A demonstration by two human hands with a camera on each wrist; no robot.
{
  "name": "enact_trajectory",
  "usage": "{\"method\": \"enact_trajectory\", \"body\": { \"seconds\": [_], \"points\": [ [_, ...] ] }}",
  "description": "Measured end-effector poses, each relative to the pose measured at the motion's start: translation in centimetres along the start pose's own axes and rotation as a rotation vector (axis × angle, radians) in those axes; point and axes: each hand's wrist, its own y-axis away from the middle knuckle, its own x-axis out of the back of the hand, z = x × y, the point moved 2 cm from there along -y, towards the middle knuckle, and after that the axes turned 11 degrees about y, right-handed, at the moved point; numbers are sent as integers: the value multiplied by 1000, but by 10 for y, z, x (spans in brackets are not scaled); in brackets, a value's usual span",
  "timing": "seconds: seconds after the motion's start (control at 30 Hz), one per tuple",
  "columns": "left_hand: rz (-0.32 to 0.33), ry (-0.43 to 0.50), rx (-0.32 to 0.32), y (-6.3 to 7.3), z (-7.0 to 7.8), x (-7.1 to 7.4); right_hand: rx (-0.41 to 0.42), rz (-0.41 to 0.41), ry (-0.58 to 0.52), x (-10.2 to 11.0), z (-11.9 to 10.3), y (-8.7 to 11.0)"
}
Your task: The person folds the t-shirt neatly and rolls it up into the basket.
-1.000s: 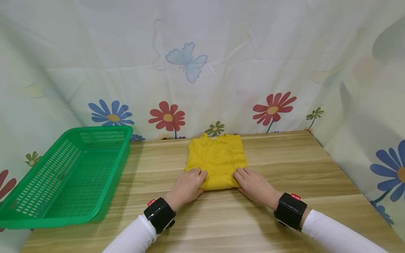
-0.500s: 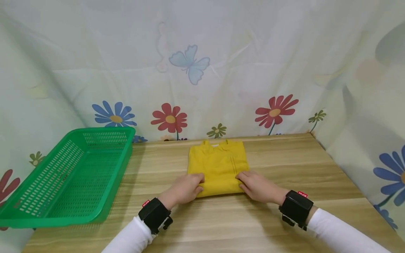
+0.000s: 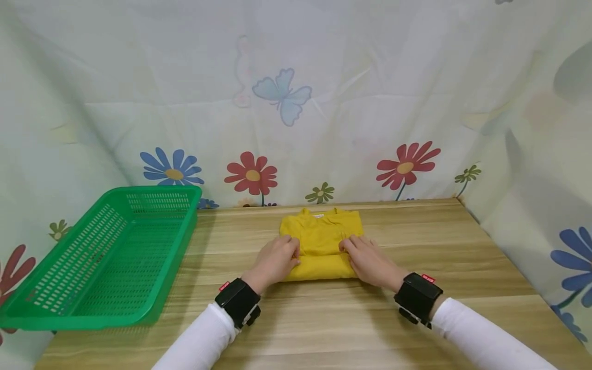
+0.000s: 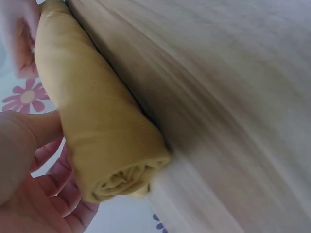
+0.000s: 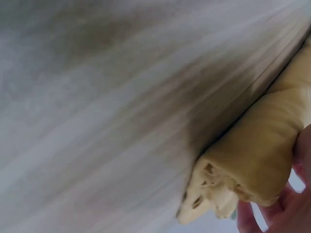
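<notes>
A folded yellow shirt (image 3: 319, 239) lies on the wooden table, neckline and white label at its far end. Its near part is rolled into a thick roll (image 3: 321, 269). My left hand (image 3: 276, 257) holds the roll's left end, my right hand (image 3: 372, 261) its right end. In the left wrist view, the thumb of my left hand (image 4: 29, 170) rests against the roll, whose end shows spiral layers, with the fingers curled beyond it. Seen from the right wrist, the fingers of my right hand (image 5: 286, 208) bend around the roll beside loose folds at its end.
A green plastic basket (image 3: 168, 267) with perforated walls stands at the left of the table (image 3: 324, 324). Behind the table hangs a white curtain (image 3: 333, 128) printed with flowers and a butterfly; it also runs along both sides.
The shirt's near end has been rolled further toward the neckline, so less of the flat part shows. Both hands drew back slightly, then moved forward with the roll. The view shifted a little.
</notes>
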Motion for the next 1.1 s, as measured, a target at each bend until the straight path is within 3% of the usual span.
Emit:
{"method": "enact_trajectory", "body": {
  "seconds": [0.17,0.33,0.67,0.9,1.1],
  "points": [
    [29,-42,-55,0,7,2,60,112,195,2,-8,0],
    [32,-46,-87,7,6,3,79,110,234,6,-12,5],
    [-97,-36,-52,14,4,9,79,30,231,9,-12,17],
    [-113,-67,-67,13,6,6,89,35,236,6,-11,18],
    [-174,-16,-50,15,7,6,57,-45,116,7,-9,21]
  ]
}}
